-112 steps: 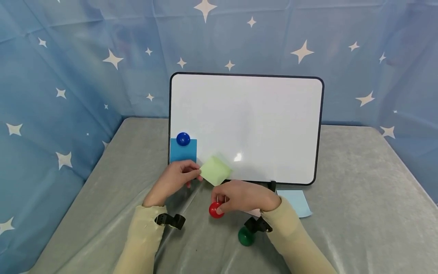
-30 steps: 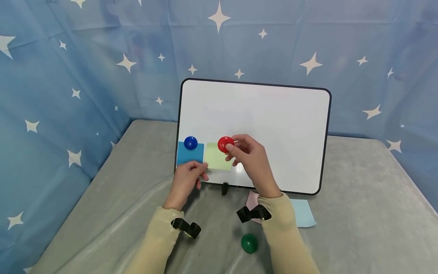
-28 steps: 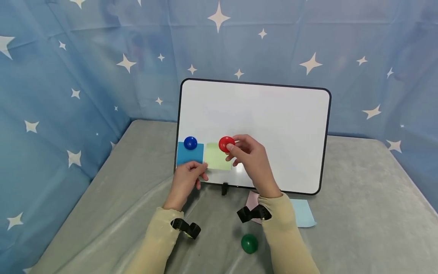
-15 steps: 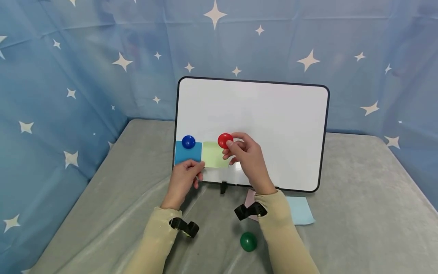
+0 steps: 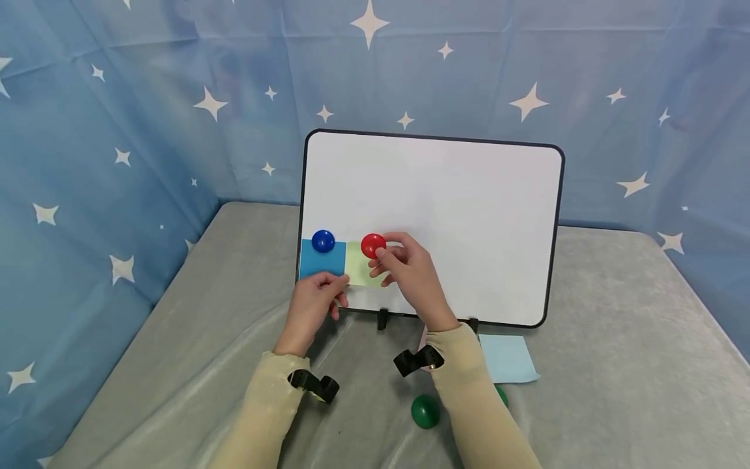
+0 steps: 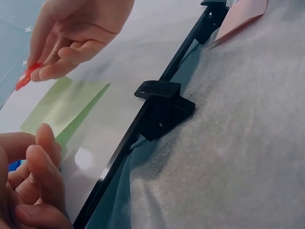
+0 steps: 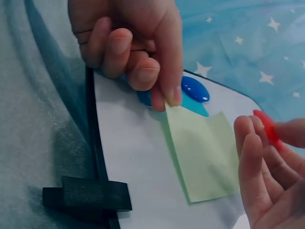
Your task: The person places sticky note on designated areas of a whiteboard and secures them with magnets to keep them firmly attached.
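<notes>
Red magnet [image 5: 372,245] pinched btwn thumb & fingers of R hand [image 5: 410,273], looks just off whiteboard [image 5: 469,221], near top of green note [image 5: 355,264]. L hand [image 5: 313,303] thumb & finger clamped on note's lower L corner, at whiteboard's lower L. Blue magnet [image 5: 323,241] on whiteboard, L of note. Step prob. pinning note; next calls for pressing magnet to whiteboard over note, corner steady.

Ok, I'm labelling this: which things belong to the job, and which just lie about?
In the job: red dome (right hand), pale green note (left hand), whiteboard; already up: blue dome, blue note.
Apparently loose: green dome, another green piece, pink paper, pale blue paper.
</notes>
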`<state>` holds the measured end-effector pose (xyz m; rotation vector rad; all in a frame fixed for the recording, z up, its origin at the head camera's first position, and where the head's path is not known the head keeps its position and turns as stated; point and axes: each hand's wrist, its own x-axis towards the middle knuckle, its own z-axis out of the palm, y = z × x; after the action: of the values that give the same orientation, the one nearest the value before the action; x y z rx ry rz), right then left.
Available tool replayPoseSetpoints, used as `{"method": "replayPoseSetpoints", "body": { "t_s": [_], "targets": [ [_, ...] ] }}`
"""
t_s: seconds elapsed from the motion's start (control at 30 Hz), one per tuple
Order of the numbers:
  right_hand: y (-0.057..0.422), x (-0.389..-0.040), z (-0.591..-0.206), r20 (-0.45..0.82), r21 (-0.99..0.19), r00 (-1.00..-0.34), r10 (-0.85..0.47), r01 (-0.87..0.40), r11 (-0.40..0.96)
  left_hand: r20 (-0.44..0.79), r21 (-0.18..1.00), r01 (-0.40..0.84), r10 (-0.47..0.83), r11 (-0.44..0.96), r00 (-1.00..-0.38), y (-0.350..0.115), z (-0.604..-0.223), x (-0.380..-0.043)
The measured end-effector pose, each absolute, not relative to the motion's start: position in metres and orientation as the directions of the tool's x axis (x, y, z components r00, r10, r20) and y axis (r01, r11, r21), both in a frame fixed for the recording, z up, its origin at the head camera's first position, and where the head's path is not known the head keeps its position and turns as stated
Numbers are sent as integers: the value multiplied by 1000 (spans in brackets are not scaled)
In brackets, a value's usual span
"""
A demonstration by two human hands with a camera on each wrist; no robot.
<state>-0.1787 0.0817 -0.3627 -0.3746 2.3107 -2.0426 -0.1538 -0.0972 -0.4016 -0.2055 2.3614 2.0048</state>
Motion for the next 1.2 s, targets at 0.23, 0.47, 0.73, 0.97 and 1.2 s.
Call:
{"method": "replayPoseSetpoints", "body": {
  "t_s": [0.23, 0.47, 0.73, 0.97, 1.2],
  "targets": [
    [77, -179, -367, 126, -976, -969, -211, -159, 147, -129, 971, -139, -62, 195, -990, -99, -402, -154],
    [75, -180, -368, 120, -970, -971, -206, -159, 182, -131, 972, -139, -56, 188, -990, -99, -401, -154],
    [72, -176, -355, 81, -977, -978, -193, -116, 177, -144, 973, -153, -63, 175, -988, -99, -400, -155],
    [67, -169, -344, 81, -975, -984, -157, -111, 194, -154, 971, -163, -66, 175, -986, -100, -401, -157],
    [64, -170, -346, 78, -979, -987, -144, -103, 178, -158, 967, -169, -74, 189, -985, -99, -402, -156]
  ]
}}
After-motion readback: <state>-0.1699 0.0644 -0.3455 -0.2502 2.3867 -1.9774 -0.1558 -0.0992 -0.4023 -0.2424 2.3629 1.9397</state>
